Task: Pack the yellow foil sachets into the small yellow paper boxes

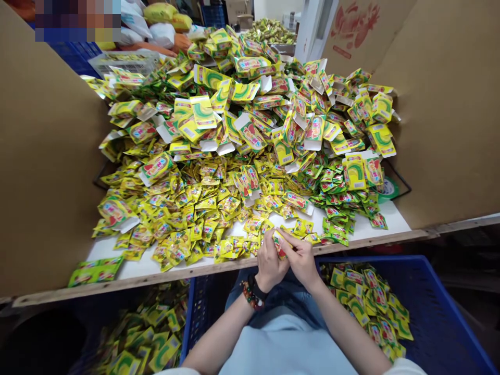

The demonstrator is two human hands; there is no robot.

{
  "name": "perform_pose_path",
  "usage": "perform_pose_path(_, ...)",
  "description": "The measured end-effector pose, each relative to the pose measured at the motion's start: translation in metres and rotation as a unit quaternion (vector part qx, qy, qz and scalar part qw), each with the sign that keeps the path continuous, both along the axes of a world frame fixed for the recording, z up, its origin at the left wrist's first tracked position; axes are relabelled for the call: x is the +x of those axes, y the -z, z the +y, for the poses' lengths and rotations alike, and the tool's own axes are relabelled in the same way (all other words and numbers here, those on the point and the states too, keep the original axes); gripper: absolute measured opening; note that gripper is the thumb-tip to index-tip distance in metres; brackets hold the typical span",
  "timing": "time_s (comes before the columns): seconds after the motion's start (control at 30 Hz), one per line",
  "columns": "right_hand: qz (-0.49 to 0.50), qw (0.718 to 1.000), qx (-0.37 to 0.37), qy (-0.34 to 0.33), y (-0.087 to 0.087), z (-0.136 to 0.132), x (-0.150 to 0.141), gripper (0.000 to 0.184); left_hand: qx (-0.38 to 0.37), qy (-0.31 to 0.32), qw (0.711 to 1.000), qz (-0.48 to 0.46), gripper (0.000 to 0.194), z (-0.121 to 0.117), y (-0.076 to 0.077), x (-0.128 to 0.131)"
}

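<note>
a small yellow-and-green foil sachet is pinched tight in the fingers of the left hand and right hand, right over the front edge of the white worktop! behind it, a huge uncountable heap of yellow cardboard cartons and loose sachets covers most of that worktop, while below sit two blue plastic crates, both holding scattered yellow-green packets.

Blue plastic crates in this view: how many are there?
4: one blue crate right of the person's lap, one left, both holding yellow packets; two beyond the packet heap, far left and far centre. Others may be hidden.
</note>
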State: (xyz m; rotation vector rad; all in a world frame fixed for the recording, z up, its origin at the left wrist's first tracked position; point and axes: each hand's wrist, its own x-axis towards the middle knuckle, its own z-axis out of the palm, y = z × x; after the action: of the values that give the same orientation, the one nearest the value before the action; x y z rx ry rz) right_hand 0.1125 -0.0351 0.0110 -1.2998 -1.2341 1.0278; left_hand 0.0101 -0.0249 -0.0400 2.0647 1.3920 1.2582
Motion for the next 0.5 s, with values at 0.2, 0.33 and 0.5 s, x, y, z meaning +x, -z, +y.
perform_pose_path(0.2,-0.09,0.988,0.098,-0.074,0.003,0.0,0.005,0.037,0.005,-0.017,1.0,0.011,0.054,-0.002,0.005,-0.002)
perform_pose_path(0.33,-0.138,0.977,0.144,-0.079,0.012,-0.003,0.01,0.044,-0.01,-0.004,1.0,0.012,0.053,-0.001,0.004,-0.002)
perform_pose_path(0.5,-0.164,0.974,0.142,-0.068,0.02,-0.008,0.012,0.049,0.056,0.024,0.997,-0.048,0.051,0.001,0.002,-0.001)
